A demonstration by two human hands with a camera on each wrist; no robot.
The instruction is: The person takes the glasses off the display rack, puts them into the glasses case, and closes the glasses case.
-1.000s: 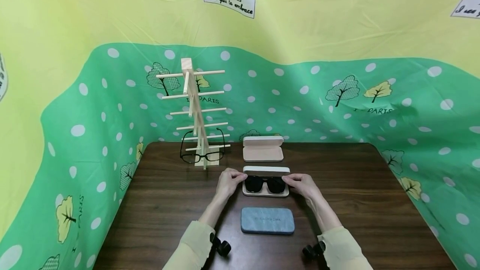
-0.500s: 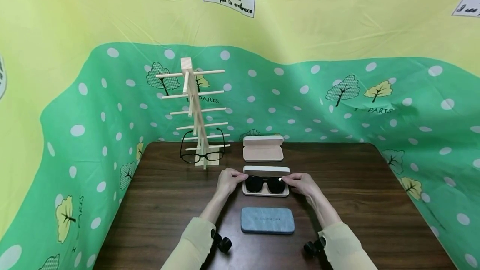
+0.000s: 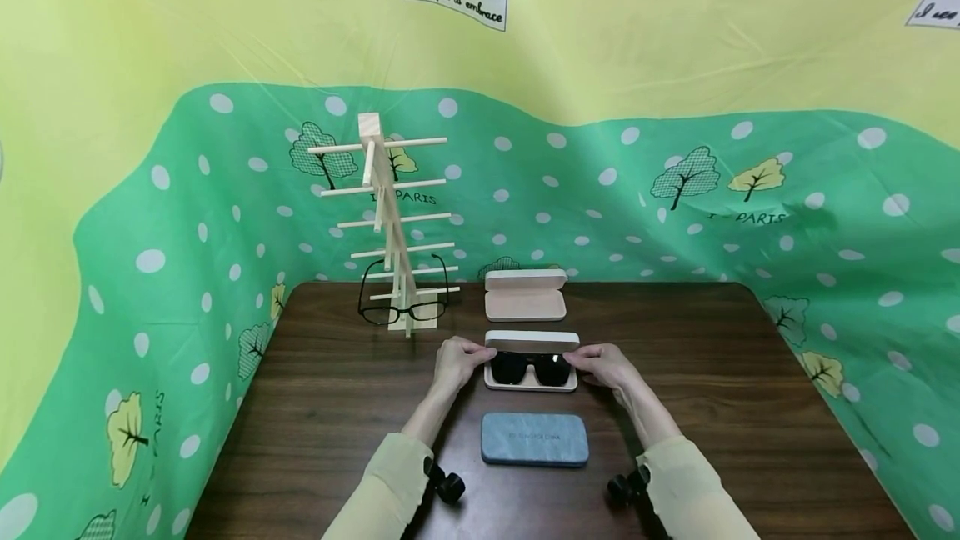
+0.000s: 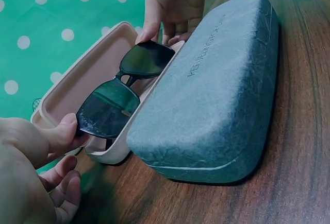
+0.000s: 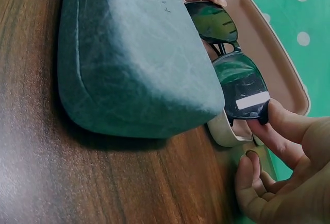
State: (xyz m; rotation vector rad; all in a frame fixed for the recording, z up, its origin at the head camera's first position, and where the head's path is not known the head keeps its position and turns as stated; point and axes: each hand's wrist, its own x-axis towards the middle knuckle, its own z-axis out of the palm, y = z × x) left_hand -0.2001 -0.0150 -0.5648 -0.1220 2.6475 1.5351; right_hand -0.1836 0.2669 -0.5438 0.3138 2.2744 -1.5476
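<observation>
Black sunglasses (image 3: 529,368) are held by both hands at an open glasses case (image 3: 531,337) with a pale pink lining. My left hand (image 3: 454,363) pinches one outer corner of the frame between thumb and fingers. At the opposite corner, my right hand (image 3: 606,368) pinches the frame the same way. In the left wrist view the lenses (image 4: 108,109) tilt over the case's lower half, with a temple showing beneath. Whether the sunglasses touch the case floor I cannot tell. Nearer me lies a closed blue-grey glasses case (image 3: 534,439), which partly hides the open one in both wrist views.
Behind stands another open pink-lined case (image 3: 525,304). To the left rises a wooden glasses rack (image 3: 387,215) with several pegs, and black-rimmed eyeglasses (image 3: 403,315) hang low on it. A patterned cloth (image 3: 585,190) borders the dark wooden table (image 3: 720,390) at the back and sides.
The head view has shifted very slightly. Both hands keep their pinch on the sunglasses, which stay in almost the same place over the open case.
</observation>
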